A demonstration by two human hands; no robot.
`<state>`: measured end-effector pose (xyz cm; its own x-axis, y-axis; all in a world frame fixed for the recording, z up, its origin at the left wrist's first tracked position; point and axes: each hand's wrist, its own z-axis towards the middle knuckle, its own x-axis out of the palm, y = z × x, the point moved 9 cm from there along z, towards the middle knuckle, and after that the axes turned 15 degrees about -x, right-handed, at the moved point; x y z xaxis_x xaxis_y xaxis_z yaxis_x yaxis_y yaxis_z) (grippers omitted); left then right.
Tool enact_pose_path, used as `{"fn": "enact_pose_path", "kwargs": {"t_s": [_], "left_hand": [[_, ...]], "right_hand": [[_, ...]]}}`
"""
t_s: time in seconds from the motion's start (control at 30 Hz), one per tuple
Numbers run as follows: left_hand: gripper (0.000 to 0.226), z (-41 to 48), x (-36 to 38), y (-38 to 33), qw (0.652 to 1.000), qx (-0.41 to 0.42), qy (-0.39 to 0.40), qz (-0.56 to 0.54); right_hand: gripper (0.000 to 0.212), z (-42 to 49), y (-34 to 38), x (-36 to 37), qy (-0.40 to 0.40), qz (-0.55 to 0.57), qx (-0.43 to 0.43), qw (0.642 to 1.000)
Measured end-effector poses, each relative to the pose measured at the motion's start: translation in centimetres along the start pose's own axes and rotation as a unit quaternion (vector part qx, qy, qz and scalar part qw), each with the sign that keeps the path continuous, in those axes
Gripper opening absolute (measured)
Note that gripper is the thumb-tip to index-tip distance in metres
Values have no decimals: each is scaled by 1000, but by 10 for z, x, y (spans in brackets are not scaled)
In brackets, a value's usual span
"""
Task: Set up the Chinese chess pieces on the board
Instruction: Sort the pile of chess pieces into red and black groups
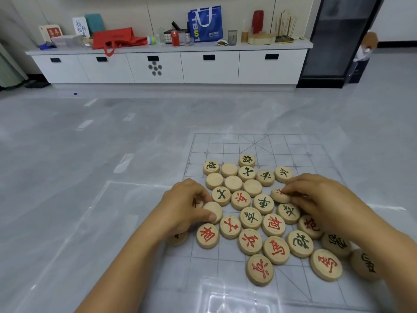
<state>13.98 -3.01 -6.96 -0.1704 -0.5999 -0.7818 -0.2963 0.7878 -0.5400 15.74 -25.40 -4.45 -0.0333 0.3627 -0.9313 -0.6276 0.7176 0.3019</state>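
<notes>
Left hand (187, 204) pinched a face-down piece (213, 211) at frame centre while the right hand (316, 199) gripped a red piece (279, 195), the other pieces (250, 218) lying heaped across the board (225, 143), none apparently placed yet.

Blank piece (212, 212) gripped by the left hand (187, 206) is showing pale, smooth, matt wood. Red-marked piece (279, 196) the right hand (320, 199) is pinching is showing painted carving. Beneath both grips the board (216, 263) is lying as clear, glossy plastic film. The floor (90, 143) beyond is gleaming, polished.
</notes>
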Motion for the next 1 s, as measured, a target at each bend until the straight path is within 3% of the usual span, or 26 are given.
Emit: {"fn": "enact_pose_path", "kwargs": {"t_s": [0.13, 0.3, 0.47, 0.53, 0.7, 0.8, 0.9, 1.0], "left_hand": [[25, 0, -7, 2, 994, 7, -51, -94], [13, -17, -10, -22, 980, 132, -145, 19], [25, -26, 5, -16, 969, 221, -61, 97], [27, -25, 6, -8, 976, 204, -34, 72], [33, -5, -19, -12, 981, 135, -142, -4], [43, 8, 4, -25, 985, 130, -94, 64], [37, 12, 12, -29, 979, 134, -89, 124], [20, 13, -8, -24, 978, 122, -143, 92]], "right_hand": [[28, -1, -2, 4, 9, -26, 2, 1000], [28, -2, -1, 10, 15, -42, 1, 999], [32, -2, -3, 11, 30, -30, 7, 999], [32, 0, -1, 11, 25, -31, 10, 999], [41, 12, 21, 10, -22, -5, -22, 1000], [51, 17, 34, 23, 21, 19, -58, 998], [38, 32, 37, 28, 34, 23, -47, 998], [28, 52, 33, 25, 30, -18, 24, 999]]}}
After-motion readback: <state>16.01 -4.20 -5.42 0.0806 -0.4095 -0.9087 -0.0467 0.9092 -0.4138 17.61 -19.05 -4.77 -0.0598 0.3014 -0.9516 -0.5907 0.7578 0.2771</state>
